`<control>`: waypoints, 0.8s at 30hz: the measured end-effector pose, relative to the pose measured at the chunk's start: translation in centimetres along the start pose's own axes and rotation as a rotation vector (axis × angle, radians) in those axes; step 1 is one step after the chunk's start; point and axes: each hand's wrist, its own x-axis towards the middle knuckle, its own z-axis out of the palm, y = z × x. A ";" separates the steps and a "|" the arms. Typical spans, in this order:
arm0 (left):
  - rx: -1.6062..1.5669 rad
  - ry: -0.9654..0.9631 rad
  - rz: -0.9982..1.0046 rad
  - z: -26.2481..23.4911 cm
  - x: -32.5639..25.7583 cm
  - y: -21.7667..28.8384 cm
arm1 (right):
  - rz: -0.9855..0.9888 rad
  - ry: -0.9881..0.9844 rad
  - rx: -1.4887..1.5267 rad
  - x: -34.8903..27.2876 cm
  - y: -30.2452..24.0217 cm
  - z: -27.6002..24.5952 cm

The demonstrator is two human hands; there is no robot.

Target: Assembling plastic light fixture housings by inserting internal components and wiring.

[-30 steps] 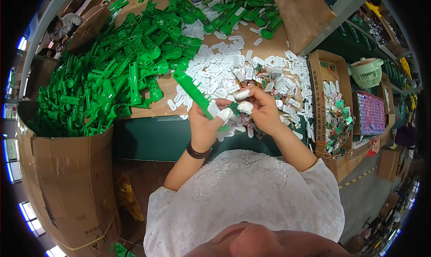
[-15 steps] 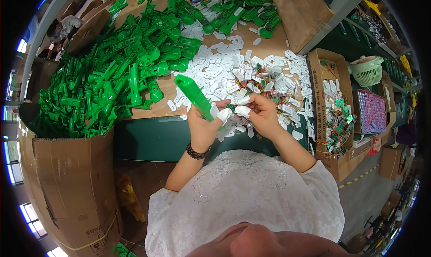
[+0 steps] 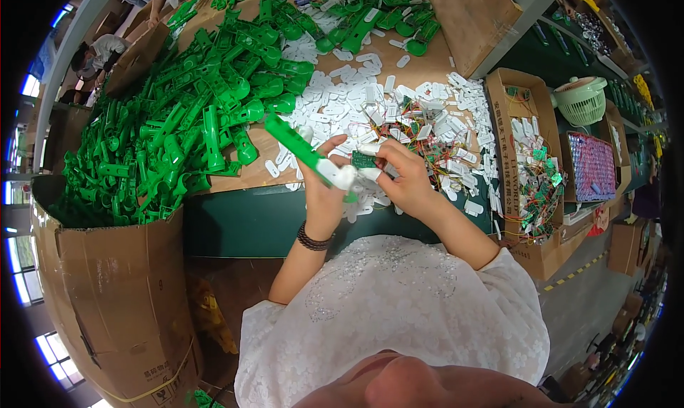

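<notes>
In the head view, a long green casing [image 3: 296,146] is held in the left hand [image 3: 326,187], whose grip is closed round its near end, so that the casing slants up and to the left above the bench [image 3: 434,62]. White finger covers are worn on some fingertips [image 3: 347,177] of that hand. A small green circuit board [image 3: 365,158] is pinched in the right hand [image 3: 405,180], the grip closed on it between thumb and forefinger, just beside the casing's near end; whether the two parts touch cannot be told. A dark bracelet [image 3: 313,240] is seen on the left wrist. A large heap of green casings [image 3: 185,130] lies on the bench to the left, spilling toward a tall cardboard box [image 3: 121,301]. White plastic tabs [image 3: 356,98] are scattered across the middle of the bench, mixed with wired boards [image 3: 427,133]. To the right, an open carton [image 3: 531,166] with more small boards is seen, with a pale green basket [image 3: 583,100] beyond it.
</notes>
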 end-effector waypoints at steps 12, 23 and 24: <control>-0.744 -0.247 -0.465 -0.9 -0.7 -1.0 | -0.255 -0.024 -0.261 0.8 -2.0 -0.7; -0.623 -0.067 -0.364 1.8 -1.7 -0.4 | -0.265 -0.049 -0.256 1.1 -1.2 -0.4; -0.624 -0.066 -0.364 1.7 -1.9 -0.4 | -0.255 -0.026 -0.216 0.7 -1.3 -0.1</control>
